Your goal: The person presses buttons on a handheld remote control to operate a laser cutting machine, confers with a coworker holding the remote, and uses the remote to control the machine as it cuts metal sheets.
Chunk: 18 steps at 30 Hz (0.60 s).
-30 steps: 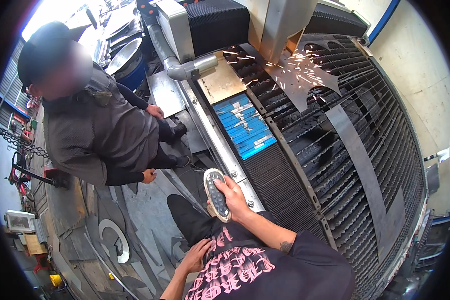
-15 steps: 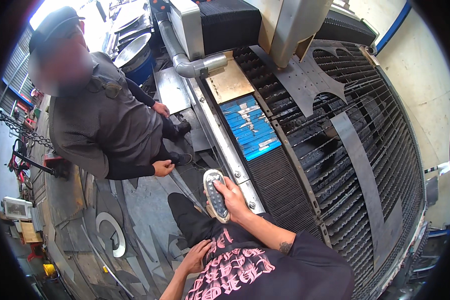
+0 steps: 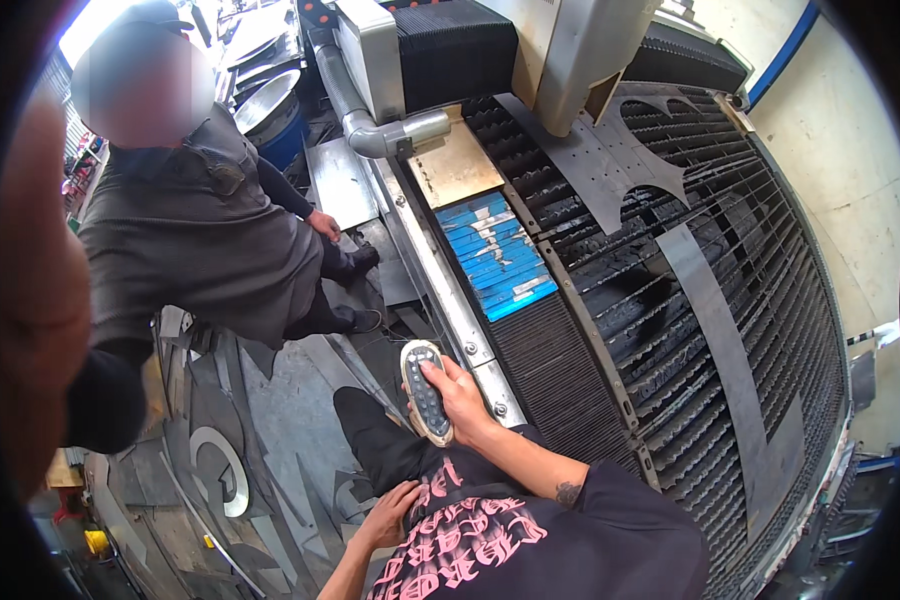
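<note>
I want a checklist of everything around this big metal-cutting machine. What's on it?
Surface: slatted cutting bed with dark cut sheet metal on it.
Job's things: oval remote control.
Clutter: metal offcuts on the floor.
Grippers: right hand holds the remote control; left hand is empty, by the thigh.
Cables: nothing seen.
Surroundings: a co-worker stands beside the machine; blue panel; grey pipe.

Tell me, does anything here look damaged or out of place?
Yes. The blue panel beside the slatted cutting bed is scratched, its paint worn to white patches. Cut metal scraps lie scattered on the floor near the left hand.
</note>
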{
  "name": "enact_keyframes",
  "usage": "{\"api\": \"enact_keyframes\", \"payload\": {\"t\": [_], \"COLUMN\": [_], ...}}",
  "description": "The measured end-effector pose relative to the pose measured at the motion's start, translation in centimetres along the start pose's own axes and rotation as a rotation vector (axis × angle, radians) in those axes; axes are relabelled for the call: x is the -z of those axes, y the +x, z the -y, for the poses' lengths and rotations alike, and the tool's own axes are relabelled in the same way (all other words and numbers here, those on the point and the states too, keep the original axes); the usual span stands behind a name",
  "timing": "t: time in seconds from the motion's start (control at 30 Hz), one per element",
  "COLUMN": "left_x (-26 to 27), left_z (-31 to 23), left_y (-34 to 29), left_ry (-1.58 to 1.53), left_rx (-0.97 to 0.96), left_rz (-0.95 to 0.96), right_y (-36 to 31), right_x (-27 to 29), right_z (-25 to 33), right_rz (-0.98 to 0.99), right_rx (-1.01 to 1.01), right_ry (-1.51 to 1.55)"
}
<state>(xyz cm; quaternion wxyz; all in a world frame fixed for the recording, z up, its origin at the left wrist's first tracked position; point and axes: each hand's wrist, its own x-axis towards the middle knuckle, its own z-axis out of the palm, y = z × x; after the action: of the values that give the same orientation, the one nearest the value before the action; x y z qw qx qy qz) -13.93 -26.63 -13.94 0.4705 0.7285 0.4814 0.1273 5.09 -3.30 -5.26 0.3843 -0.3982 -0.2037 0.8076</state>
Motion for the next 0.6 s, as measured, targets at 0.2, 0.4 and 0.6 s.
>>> {"api": "enact_keyframes", "payload": {"t": [0.2,0.4,0.6], "left_x": [-1.4,-2.8,0.7], "left_z": [1.2,4.6,-1.1], "left_y": [0.2,-1.2,-0.8], "left_ry": [-0.015,-0.075,-0.074], "left_rx": [-0.092,-0.154,-0.032], "left_rz": [-0.014,-0.038,-0.015], "right_y": [0.4,0.0,-0.5], "right_x": [-0.1,0.9,0.0], "right_z": [-0.4,-1.2,-0.5], "right_rz": [0.002,-0.016,0.007], "right_rx": [0.064,0.048,0.025], "right_ry": [-0.043,-0.018,0.024]}}
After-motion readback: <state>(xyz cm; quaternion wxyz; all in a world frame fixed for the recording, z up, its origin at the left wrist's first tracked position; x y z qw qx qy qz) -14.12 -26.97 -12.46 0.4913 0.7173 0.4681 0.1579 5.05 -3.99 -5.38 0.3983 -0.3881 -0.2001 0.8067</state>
